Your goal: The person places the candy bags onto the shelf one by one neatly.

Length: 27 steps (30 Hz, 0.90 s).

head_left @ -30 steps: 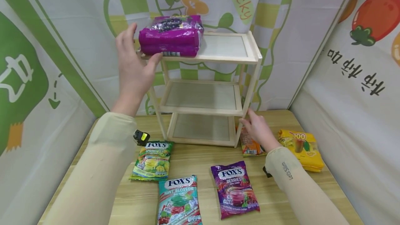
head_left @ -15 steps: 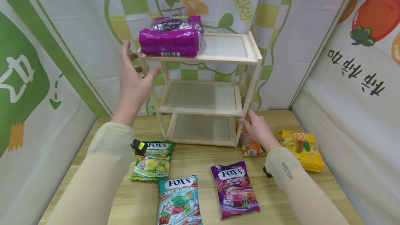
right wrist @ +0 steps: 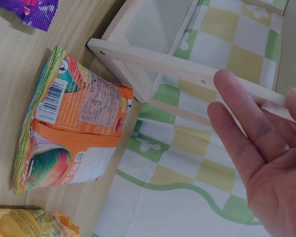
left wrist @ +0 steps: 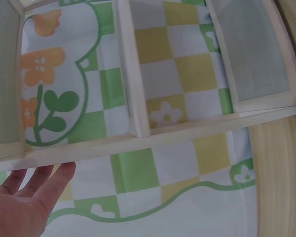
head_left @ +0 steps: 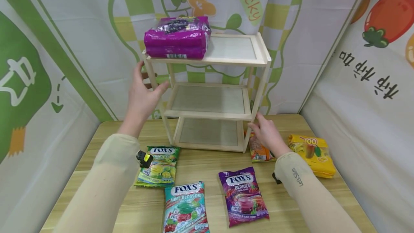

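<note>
A three-tier wooden shelf (head_left: 207, 115) stands on the table. My left hand (head_left: 143, 98) is at its left front post, fingers passing behind and thumb spread in front. In the left wrist view, the left hand's fingertips (left wrist: 64, 170) come right up to the post's edge. Lower down on the other side, my right hand (head_left: 268, 132) holds the right front post, between thumb and fingers. The right wrist view shows the right hand's fingers (right wrist: 237, 96) extended along that post (right wrist: 163, 61). A purple packet (head_left: 176, 42) lies on the top tier's left half, above my left hand.
A green Fox's bag (head_left: 158, 168), a teal one (head_left: 185, 208) and a purple one (head_left: 244, 197) lie in front of the shelf. An orange packet (right wrist: 79, 128) lies by its right foot, beside a yellow packet (head_left: 312, 155). Printed cloth walls (head_left: 349, 89) enclose the table.
My left hand has come down from beside the purple packet to the upper part of the left post. The packet stays on the top tier. My right hand has not moved.
</note>
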Tool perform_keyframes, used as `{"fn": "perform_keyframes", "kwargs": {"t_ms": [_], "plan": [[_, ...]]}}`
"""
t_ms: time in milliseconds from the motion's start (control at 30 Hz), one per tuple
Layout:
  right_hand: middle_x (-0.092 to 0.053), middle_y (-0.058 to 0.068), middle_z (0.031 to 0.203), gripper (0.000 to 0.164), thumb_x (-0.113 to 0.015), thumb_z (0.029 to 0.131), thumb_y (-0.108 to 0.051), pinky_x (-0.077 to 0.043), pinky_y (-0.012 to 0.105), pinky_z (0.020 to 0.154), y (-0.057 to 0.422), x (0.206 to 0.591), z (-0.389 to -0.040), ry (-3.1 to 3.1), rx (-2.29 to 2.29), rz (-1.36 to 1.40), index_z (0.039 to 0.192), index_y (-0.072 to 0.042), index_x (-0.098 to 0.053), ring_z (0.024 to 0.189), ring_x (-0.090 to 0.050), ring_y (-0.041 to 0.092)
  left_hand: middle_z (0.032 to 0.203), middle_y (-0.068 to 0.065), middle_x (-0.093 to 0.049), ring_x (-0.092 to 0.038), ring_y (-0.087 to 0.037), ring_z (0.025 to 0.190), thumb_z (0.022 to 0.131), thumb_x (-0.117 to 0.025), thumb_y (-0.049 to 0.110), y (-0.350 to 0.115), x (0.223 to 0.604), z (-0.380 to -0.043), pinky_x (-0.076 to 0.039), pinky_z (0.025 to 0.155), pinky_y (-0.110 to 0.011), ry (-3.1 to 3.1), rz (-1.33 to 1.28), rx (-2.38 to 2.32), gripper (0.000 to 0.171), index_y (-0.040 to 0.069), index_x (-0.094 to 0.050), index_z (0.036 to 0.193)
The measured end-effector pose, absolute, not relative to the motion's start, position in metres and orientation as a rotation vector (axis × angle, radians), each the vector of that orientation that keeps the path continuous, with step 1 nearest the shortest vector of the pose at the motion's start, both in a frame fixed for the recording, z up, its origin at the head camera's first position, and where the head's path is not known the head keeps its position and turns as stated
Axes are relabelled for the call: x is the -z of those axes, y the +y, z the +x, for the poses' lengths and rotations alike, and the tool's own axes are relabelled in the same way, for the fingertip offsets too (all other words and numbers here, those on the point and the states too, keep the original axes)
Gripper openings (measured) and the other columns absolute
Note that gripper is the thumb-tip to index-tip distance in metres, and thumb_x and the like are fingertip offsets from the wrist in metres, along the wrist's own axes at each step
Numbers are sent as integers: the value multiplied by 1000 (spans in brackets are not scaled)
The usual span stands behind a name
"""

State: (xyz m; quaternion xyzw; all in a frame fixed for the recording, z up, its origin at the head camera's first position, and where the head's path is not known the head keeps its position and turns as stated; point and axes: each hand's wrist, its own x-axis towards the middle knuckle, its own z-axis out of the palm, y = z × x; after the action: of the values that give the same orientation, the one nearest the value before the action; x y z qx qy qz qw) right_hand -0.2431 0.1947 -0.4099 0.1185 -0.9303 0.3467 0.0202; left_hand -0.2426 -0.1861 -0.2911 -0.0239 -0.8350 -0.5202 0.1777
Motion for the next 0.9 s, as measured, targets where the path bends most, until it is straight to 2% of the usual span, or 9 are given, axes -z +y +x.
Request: {"fn": "perform_keyframes", "kwargs": {"t_ms": [233, 433, 667, 900], "plan": [[-69, 28, 107, 41, -49, 110, -26, -56, 35, 54, 195, 411, -243, -2900, -1095, 342, 146, -7, -42, 66, -69, 18, 144, -14, -50, -57, -35, 120, 96, -72, 40, -189, 305, -244, -56, 96, -53, -2428, -98, 1487, 87, 25, -18, 163], [-67, 31, 112, 41, -49, 110, -25, -55, 35, 49, 194, 410, -243, -2906, -1171, 319, 146, -8, -41, 64, -70, 18, 141, -14, -52, -57, -35, 121, 102, -62, 39, -192, 315, -246, -55, 97, -54, -2498, -135, 1479, 69, 16, -28, 158], [-68, 28, 108, 39, -49, 110, -24, -55, 35, 48, 194, 409, -243, -2908, -1181, 304, 146, -9, -42, 63, -70, 18, 139, -19, -54, -57, -41, 125, 108, -52, 23, -197, 324, -247, -51, 106, -60, -2511, -205, 1515, 60, 15, -25, 161], [-67, 32, 114, 41, -49, 110, -24, -53, 35, 44, 194, 408, -242, -2916, -1185, 289, 147, -10, -41, 64, -71, 19, 135, -21, -57, -57, -38, 126, 111, -40, 13, -203, 332, -250, -55, 103, -56, -2488, -213, 1575, 47, 16, -34, 157]]}}
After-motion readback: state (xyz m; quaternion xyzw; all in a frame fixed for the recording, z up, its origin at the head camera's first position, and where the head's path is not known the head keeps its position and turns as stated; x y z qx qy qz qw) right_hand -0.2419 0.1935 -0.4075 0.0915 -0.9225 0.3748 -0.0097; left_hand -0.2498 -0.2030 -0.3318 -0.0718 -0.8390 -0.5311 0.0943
